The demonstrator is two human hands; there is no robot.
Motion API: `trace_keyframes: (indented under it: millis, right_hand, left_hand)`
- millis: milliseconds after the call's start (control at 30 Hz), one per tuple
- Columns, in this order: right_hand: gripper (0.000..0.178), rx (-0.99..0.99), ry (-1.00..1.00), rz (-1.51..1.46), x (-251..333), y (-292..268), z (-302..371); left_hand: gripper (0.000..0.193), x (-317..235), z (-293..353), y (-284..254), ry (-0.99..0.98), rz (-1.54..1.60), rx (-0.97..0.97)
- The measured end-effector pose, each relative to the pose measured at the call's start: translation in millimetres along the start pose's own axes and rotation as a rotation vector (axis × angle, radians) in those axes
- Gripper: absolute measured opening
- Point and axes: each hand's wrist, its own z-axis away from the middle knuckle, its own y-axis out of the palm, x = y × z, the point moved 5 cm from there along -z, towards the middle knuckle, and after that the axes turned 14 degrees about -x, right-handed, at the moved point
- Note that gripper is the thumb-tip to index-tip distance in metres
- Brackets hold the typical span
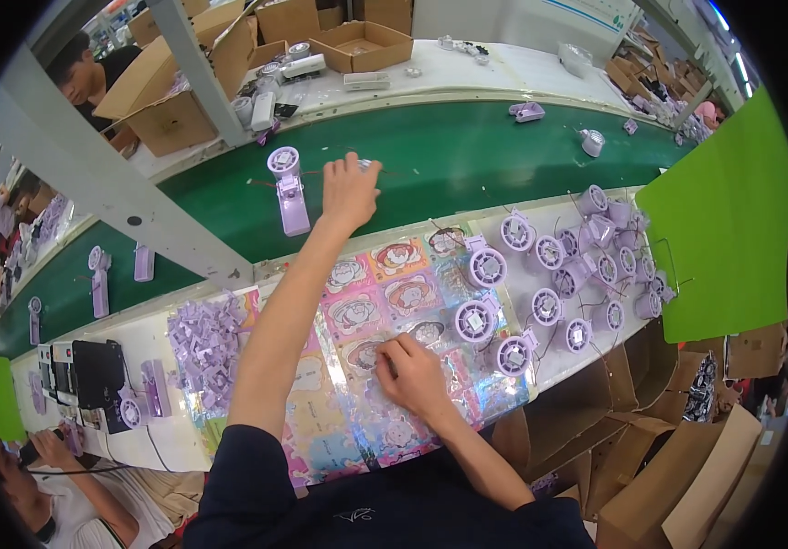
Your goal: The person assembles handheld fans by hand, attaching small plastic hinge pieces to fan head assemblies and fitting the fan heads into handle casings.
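Observation:
My left hand (350, 194) reaches over the green conveyor belt (449, 165), its fingers curled around a small pale, shiny part (364, 166) mostly hidden by them. Thin red wires show on both sides of that hand. Just left of it on the belt lies a purple handheld fan (292, 203) with a round head and a flat handle. Closer to me, my right hand (409, 373) rests over the colourful picture-printed mat (330, 416). Its fingers are bent together, and whatever they may hold is hidden.
Several purple fan heads (488, 267) with loose wires stand at the right. A heap of small purple parts (206, 348) lies left of the mat. A grey metal post (128, 206) and a green panel (723, 220) flank the bench. A co-worker (92, 494) sits at lower left.

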Motion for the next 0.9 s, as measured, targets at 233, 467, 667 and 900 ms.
trace_keyframes:
  millis: [233, 467, 667, 900]
  right_hand:
    - [0.012, -0.052, 0.023, -0.054, -5.4, -0.3, 1.4]
    - [0.008, -0.015, 0.050, -0.076, -2.7, -0.5, 1.4]
    - [0.010, 0.003, 0.031, -0.065, -3.2, 2.6, 5.9]
    - [0.006, 0.160, -0.048, -0.269, 24.8, 28.9, -23.0]
  left_hand:
    - [0.028, -42.6, 54.1, -62.7, -0.241, 0.799, 0.017]
    - [0.036, -40.2, 153.1, -136.2, -0.663, 1.424, -0.063]
    - [0.047, -46.9, 283.3, -171.0, -0.966, 1.187, -0.083]
    - [0.021, -48.7, 335.5, -219.3, -0.707, 0.420, -0.469]
